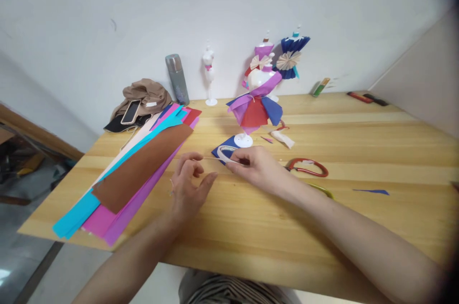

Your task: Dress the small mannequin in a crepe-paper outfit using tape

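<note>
My right hand [256, 168] is closed in a pinch on a roll of white tape [223, 151], held just above the table. A thin strip runs left from the roll to the fingertips of my left hand [190, 187]. That hand has its fingers loosely curled and its thumb stretched apart from them. Under the roll lies a folded dark blue paper [225, 144], partly hidden. Right behind it stands a small white dress form [258, 81] wearing purple, red and blue paper, its round base [243, 140] near the roll.
Coloured paper sheets [143, 170] lie at left. Behind are a cloth [147, 96], phone [131, 112], flask [177, 79], a bare dress form [209, 74] and dressed ones [292, 58]. Red-handled scissors [311, 160], a yellow-green handle [322, 190] and paper scraps [373, 191] lie right.
</note>
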Demonstrator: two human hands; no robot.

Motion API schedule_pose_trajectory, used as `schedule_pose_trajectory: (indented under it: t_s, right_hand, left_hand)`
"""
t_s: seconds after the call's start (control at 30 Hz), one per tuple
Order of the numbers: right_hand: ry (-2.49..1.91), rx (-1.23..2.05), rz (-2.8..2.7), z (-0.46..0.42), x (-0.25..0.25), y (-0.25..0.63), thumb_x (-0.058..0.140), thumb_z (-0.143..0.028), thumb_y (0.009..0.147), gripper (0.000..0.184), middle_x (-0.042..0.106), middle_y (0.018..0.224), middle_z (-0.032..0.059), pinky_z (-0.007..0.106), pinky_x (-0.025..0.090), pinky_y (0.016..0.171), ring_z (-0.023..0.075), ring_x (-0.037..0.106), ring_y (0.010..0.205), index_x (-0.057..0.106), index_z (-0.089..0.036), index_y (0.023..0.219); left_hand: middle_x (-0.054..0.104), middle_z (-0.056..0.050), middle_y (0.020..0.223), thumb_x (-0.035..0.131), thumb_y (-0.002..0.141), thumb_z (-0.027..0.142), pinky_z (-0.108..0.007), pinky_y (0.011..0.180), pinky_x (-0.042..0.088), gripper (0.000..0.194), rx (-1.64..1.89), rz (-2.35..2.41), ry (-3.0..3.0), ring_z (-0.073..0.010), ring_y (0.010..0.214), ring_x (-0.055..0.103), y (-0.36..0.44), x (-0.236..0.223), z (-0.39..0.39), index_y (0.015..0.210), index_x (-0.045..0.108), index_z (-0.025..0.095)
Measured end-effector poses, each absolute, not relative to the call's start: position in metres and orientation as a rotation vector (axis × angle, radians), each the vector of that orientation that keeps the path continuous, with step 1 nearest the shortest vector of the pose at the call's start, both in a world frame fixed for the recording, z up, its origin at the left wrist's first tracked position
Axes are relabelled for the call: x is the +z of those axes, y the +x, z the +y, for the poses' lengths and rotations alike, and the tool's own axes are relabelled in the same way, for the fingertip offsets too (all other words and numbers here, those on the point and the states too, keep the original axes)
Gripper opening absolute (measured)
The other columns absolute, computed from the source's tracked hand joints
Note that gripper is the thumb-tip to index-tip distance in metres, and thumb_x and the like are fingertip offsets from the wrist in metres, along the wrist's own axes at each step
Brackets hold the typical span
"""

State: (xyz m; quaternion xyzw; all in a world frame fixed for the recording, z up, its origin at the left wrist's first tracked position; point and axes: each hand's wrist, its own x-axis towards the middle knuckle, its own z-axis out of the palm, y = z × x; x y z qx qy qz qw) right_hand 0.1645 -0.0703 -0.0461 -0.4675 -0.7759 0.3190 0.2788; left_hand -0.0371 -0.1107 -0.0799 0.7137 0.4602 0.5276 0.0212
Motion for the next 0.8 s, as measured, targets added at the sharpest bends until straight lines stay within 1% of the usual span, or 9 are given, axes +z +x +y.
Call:
schedule_pose_trajectory:
  t_s: [0.07, 0.1, 0.17, 0.23, 0.3, 0.37, 0.5, 0.63, 0.8]
  right_hand:
    - [-1.286, 0.867, -2.112, -0.073, -0.044, 0.165, 0.060, -0.033, 0.086, 0.036, 0.039, 0.053, -0.0040, 0.028, 0.022, 0.051, 0.0107, 0.035, 0.052, 0.044, -0.021, 0.057]
    - [-1.293, 0.870, -2.130, -0.074, -0.042, 0.166, 0.060, -0.032, 0.086, 0.033, 0.041, 0.053, -0.0037, 0.028, 0.022, 0.051, 0.0110, 0.036, 0.052, 0.047, -0.020, 0.058]
    - [-1.259, 0.862, -2.164, -0.076, -0.040, 0.167, 0.059, -0.030, 0.086, 0.030, 0.042, 0.053, -0.0033, 0.028, 0.022, 0.051, 0.0111, 0.036, 0.052, 0.051, -0.020, 0.059]
    - [-1.177, 0.850, -2.188, -0.077, -0.040, 0.168, 0.058, -0.030, 0.087, 0.031, 0.041, 0.053, -0.0034, 0.028, 0.020, 0.051, 0.0108, 0.034, 0.051, 0.052, -0.020, 0.058]
    - [-1.100, 0.861, -2.200, -0.077, -0.040, 0.169, 0.058, -0.030, 0.088, 0.033, 0.042, 0.053, -0.0033, 0.028, 0.020, 0.051, 0.0106, 0.034, 0.051, 0.053, -0.020, 0.058]
    - [-1.061, 0.902, -2.209, -0.077, -0.040, 0.170, 0.060, -0.032, 0.089, 0.031, 0.046, 0.054, -0.0029, 0.028, 0.022, 0.052, 0.0111, 0.036, 0.051, 0.058, -0.020, 0.061]
    - [-0.997, 0.948, -2.266, -0.077, -0.040, 0.171, 0.061, -0.028, 0.089, 0.023, 0.057, 0.062, -0.0013, 0.028, 0.030, 0.056, 0.0125, 0.046, 0.057, 0.064, -0.019, 0.068]
    - [-0.960, 0.927, -2.325, -0.075, -0.040, 0.172, 0.064, -0.027, 0.089, 0.022, 0.058, 0.062, -0.0018, 0.029, 0.031, 0.059, 0.0124, 0.047, 0.058, 0.065, -0.020, 0.068]
    - [-1.045, 0.937, -2.312, -0.066, -0.047, 0.173, 0.068, -0.031, 0.085, 0.016, 0.064, 0.066, -0.0005, 0.027, 0.033, 0.058, 0.0136, 0.051, 0.060, 0.070, -0.021, 0.073]
  left_hand:
    - [0.064, -0.002, 0.102, 0.071, 0.089, 0.025, -0.022, 0.060, 0.051, 0.016, 1.644, 1.422, 2.200, -0.0094, 0.070, 0.060, -0.038, -0.081, -0.110, 0.098, 0.058, 0.021]
    - [0.063, -0.003, 0.103, 0.069, 0.090, 0.026, -0.023, 0.061, 0.052, 0.021, 1.641, 1.405, 2.228, -0.0102, 0.072, 0.060, -0.039, -0.082, -0.109, 0.109, 0.060, 0.022]
    - [0.065, -0.006, 0.107, 0.068, 0.092, 0.028, -0.028, 0.074, 0.056, 0.029, 1.568, 1.355, 2.339, -0.0156, 0.087, 0.064, -0.041, -0.081, -0.107, 0.120, 0.063, 0.023]
    - [0.068, -0.007, 0.106, 0.067, 0.093, 0.031, -0.034, 0.085, 0.055, 0.021, 1.404, 1.279, 2.414, -0.0202, 0.098, 0.065, -0.043, -0.079, -0.105, 0.112, 0.069, 0.024]
    - [0.071, -0.005, 0.097, 0.063, 0.095, 0.031, -0.035, 0.085, 0.055, 0.012, 1.262, 1.234, 2.368, -0.0202, 0.095, 0.065, -0.043, -0.079, -0.104, 0.098, 0.071, 0.023]
    - [0.071, -0.004, 0.093, 0.060, 0.097, 0.030, -0.034, 0.084, 0.054, 0.013, 1.218, 1.266, 2.285, -0.0194, 0.091, 0.065, -0.043, -0.078, -0.105, 0.097, 0.071, 0.023]
    - [0.068, -0.004, 0.097, 0.063, 0.095, 0.028, -0.034, 0.086, 0.052, 0.017, 1.212, 1.327, 2.285, -0.0193, 0.093, 0.063, -0.044, -0.075, -0.107, 0.109, 0.070, 0.024]
    - [0.062, -0.002, 0.084, 0.061, 0.095, 0.023, -0.030, 0.078, 0.049, 0.012, 1.163, 1.305, 2.346, -0.0176, 0.086, 0.059, -0.045, -0.069, -0.107, 0.087, 0.070, 0.024]
    - [0.063, -0.002, 0.088, 0.062, 0.093, 0.018, -0.030, 0.079, 0.048, 0.016, 1.172, 1.162, 2.272, -0.0167, 0.087, 0.059, -0.047, -0.060, -0.111, 0.077, 0.062, 0.021]
